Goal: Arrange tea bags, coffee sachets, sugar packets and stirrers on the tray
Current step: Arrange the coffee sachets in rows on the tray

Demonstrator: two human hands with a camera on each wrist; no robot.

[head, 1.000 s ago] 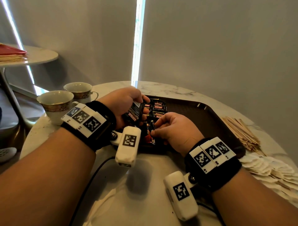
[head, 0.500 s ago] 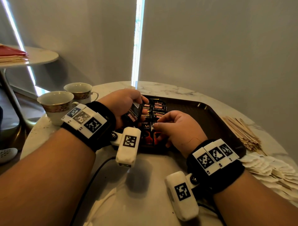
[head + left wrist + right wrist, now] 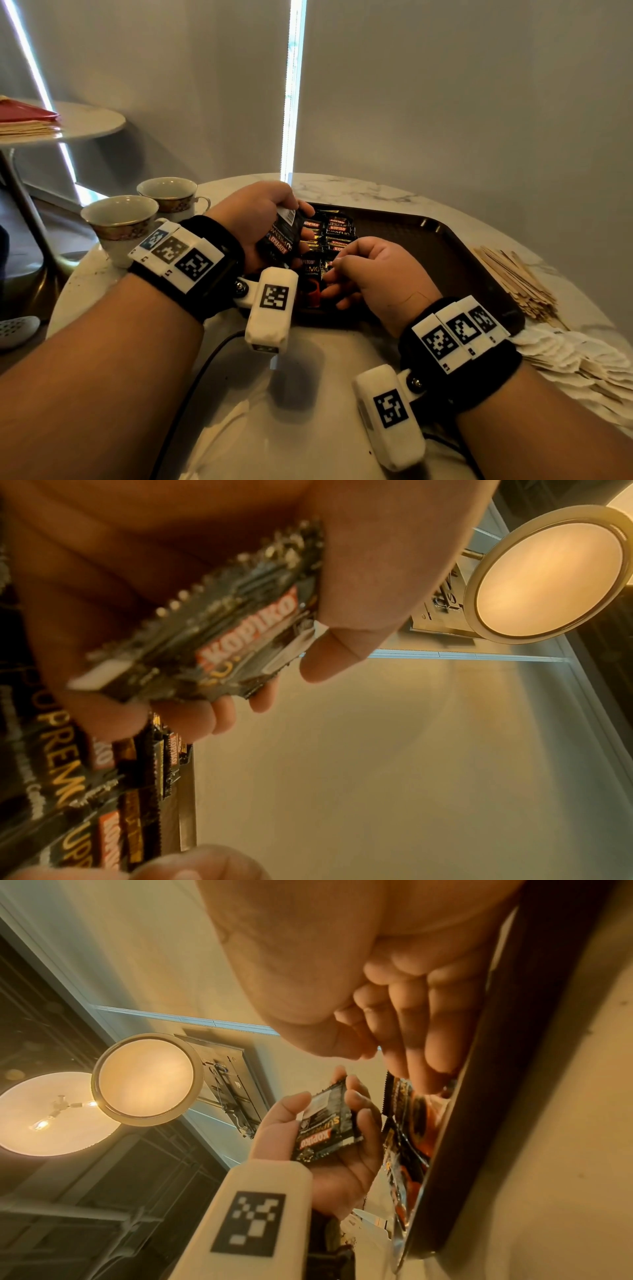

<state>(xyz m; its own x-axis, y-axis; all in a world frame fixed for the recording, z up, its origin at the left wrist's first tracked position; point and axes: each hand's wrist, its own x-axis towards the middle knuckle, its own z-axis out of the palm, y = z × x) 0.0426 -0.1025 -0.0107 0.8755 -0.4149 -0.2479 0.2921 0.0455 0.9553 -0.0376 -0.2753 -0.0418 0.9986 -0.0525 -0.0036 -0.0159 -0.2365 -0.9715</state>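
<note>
A dark brown tray (image 3: 445,246) lies on the round marble table. Black Kopiko coffee sachets (image 3: 337,228) lie overlapped in a column along its left end. My left hand (image 3: 263,212) grips a small stack of the same sachets (image 3: 219,642) upright over the tray's left edge, thumb on one side and fingers on the other. My right hand (image 3: 356,274) hovers low over the nearest sachet (image 3: 313,277), fingertips (image 3: 424,1080) touching it. Thumb and fingers stand apart with nothing between them. Wooden stirrers (image 3: 513,281) and white paper packets (image 3: 575,356) lie right of the tray.
Two gold-rimmed cups (image 3: 120,219) (image 3: 168,193) stand at the table's left edge. A black cable (image 3: 191,394) runs over the near tabletop. A small side table (image 3: 85,120) with red and tan items stands far left. The tray's right half is bare.
My right hand has slid a little to the right and toward me, uncovering more of the nearest sachet on the tray. The left hand and its stack have stayed put.
</note>
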